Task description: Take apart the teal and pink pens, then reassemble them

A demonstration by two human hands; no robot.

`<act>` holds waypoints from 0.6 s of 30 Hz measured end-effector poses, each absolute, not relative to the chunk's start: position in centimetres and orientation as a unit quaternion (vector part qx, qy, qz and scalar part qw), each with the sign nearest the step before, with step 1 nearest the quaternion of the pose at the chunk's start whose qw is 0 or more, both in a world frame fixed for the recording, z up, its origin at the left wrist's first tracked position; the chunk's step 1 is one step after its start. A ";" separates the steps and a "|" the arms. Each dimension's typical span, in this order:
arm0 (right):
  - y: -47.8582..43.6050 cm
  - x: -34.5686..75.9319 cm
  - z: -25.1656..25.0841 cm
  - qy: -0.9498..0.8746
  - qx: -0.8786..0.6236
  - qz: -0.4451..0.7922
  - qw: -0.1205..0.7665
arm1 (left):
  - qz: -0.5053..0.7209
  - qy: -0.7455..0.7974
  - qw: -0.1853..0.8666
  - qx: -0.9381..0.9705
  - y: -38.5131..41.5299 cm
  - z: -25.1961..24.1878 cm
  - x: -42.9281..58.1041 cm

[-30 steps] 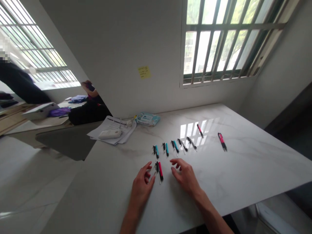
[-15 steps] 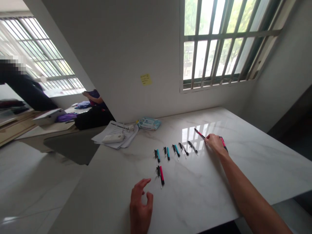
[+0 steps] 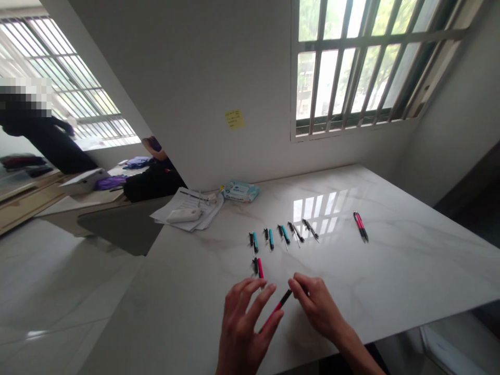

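Observation:
Over the front of the table, my right hand (image 3: 318, 304) pinches the black end of a red and black pen (image 3: 276, 308). The pen slants down to the left, its other end partly behind the left thumb. My left hand (image 3: 248, 323) surrounds that end with fingers apart; whether the thumb touches the pen is unclear. Just beyond the left fingertips lies a red pen taken apart (image 3: 260, 266), a black clip piece (image 3: 255, 265) beside it. Farther back is a row of several dismantled pens, some with a teal barrel (image 3: 271, 238), others a grey barrel (image 3: 299, 232), thin refills alongside.
Two whole red and black pens (image 3: 360, 226) lie together at the right on the marble-patterned table (image 3: 410, 250). Papers (image 3: 177, 205) with a white object (image 3: 184, 214) and a wipes packet (image 3: 241, 191) are at the back left. A person in dark clothing (image 3: 47, 133) is at the far left.
My right hand has brought a red pen from the right side to the front middle. My left hand has moved up and right, close around that pen.

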State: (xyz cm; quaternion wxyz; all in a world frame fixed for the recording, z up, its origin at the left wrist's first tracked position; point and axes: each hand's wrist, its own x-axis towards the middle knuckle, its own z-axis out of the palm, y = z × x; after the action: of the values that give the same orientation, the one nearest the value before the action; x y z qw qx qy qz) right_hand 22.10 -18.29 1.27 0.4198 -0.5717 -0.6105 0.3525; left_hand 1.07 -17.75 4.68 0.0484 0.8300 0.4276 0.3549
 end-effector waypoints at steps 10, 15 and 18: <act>-17.2 22.5 1.7 -0.663 -0.509 0.371 0.405 | 0.314 0.497 0.475 0.654 -17.8 1.0 2.8; -16.7 23.7 2.2 -0.665 -0.449 0.414 0.430 | 0.338 0.461 0.618 0.540 -17.5 0.3 3.1; -16.9 23.3 1.9 -0.628 -0.456 0.460 0.433 | 0.345 0.451 0.626 0.535 -17.7 0.2 3.8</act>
State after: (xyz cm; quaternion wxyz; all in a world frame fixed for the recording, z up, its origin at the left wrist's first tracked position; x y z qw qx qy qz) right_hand 23.25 -16.88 1.86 0.4327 -0.4556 -0.6276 0.4597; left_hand 3.82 -17.70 0.20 0.6256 0.5349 0.4508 0.3454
